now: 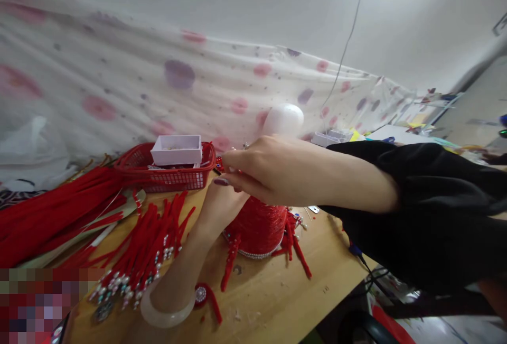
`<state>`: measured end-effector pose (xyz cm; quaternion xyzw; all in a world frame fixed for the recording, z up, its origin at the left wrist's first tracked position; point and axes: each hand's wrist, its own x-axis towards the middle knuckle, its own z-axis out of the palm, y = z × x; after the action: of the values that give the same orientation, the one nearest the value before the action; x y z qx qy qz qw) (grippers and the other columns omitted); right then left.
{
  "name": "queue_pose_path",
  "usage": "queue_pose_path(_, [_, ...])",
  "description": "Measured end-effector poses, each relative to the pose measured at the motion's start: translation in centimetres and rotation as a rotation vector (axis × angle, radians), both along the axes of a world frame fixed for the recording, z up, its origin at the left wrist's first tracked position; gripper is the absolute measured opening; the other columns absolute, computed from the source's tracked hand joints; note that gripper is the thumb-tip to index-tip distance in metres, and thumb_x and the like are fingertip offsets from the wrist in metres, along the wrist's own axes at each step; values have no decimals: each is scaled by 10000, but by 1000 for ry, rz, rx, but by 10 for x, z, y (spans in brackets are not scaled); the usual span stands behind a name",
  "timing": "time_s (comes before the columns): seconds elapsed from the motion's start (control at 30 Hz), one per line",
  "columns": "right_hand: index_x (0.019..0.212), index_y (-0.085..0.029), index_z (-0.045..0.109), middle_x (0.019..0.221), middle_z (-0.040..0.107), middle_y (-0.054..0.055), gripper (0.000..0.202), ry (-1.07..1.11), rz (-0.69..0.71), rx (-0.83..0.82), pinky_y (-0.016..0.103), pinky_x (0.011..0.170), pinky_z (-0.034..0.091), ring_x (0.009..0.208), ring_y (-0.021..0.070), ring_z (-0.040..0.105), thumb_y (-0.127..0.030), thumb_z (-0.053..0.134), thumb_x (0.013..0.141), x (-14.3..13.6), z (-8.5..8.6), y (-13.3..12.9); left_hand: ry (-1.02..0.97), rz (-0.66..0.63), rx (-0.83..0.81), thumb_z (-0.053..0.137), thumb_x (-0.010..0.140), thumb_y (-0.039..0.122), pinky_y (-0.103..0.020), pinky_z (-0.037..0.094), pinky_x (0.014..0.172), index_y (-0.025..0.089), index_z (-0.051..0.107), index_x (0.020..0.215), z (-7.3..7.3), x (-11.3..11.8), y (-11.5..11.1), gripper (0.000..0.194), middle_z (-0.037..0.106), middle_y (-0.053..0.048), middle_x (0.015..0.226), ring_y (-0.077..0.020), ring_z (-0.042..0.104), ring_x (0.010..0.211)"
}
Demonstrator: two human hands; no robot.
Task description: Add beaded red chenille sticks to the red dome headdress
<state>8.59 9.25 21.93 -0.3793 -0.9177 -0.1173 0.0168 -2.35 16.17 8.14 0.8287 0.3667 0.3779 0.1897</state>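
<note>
A red, rounded headpiece [259, 228] with a pearl-trimmed lower edge stands on the wooden table, with red velvety strands hanging at its sides. My right hand [263, 169] reaches across from the right above it, thumb and fingers pinched together; what they hold is too small to make out. Under and behind it is my left hand [226, 201], which wears a pale bangle [170, 318] at the wrist. Its fingers are hidden by the right hand. A smooth white rounded form [284, 119] rises behind both hands.
Left of the headpiece lie red strands with beaded ends [146, 249] and a large red bundle [63, 206]. At the back, a red basket [178, 179] bears a white box [176, 149]. A coiled red ornament [208, 299] lies near the front. Cables [366, 265] hang beyond the table's right edge.
</note>
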Motion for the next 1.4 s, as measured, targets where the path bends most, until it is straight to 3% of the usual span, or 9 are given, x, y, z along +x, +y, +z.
queue_pose_path(0.13, [834, -149, 558, 665, 573, -5, 269, 100, 53, 24, 264, 518, 236, 518, 91, 403, -242, 394, 1027, 14, -2, 0, -38, 33, -26, 584, 840, 208, -305, 527, 702, 192, 719, 789, 5, 3, -5, 145, 767, -59, 787, -236, 707, 801])
queue_pose_path(0.3, [756, -179, 512, 571, 497, -43, 301, 193, 47, 43, 257, 520, 250, 495, 90, 376, -259, 393, 1020, 22, 3, -4, -74, 51, -91, 612, 801, 174, -290, 537, 723, 180, 701, 645, 10, 6, -9, 180, 767, -35, 721, -207, 714, 736])
queue_pose_path(0.43, [728, -196, 491, 547, 452, -51, 317, 181, 3, 89, 269, 532, 253, 493, 101, 361, -266, 387, 1019, 22, 4, -7, -40, 85, -57, 629, 793, 176, -312, 546, 748, 189, 715, 645, 10, 7, -11, 172, 778, -44, 751, -208, 710, 720])
queue_pose_path(0.67, [764, -167, 531, 580, 465, -43, 281, 154, 75, 62, 278, 521, 207, 500, 97, 347, -235, 430, 1018, 26, -5, -5, 71, 109, 36, 579, 811, 157, -319, 532, 756, 181, 726, 683, 9, 7, -6, 197, 783, -66, 774, -241, 719, 779])
queue_pose_path(0.83, [785, -158, 564, 605, 461, -57, 315, 90, -11, 120, 274, 555, 212, 530, 89, 320, -243, 403, 1042, 20, 0, -10, 42, 73, 51, 588, 821, 180, -304, 532, 786, 191, 741, 799, 7, 7, -3, 156, 786, -52, 806, -238, 716, 829])
queue_pose_path(1.07, [825, -173, 552, 661, 547, -53, 255, 67, -57, 51, 261, 543, 239, 549, 77, 407, -240, 433, 1040, 15, 0, -12, 83, 102, 84, 570, 833, 196, -303, 531, 763, 199, 714, 758, 5, 8, -2, 163, 758, -43, 715, -241, 701, 804])
queue_pose_path(1.4, [804, -162, 559, 594, 430, -51, 295, 52, -69, 128, 277, 536, 226, 513, 98, 318, -241, 401, 1040, 19, -3, -7, 39, 45, 43, 589, 816, 156, -296, 530, 790, 175, 742, 733, 8, 8, -5, 175, 794, -62, 831, -233, 726, 843])
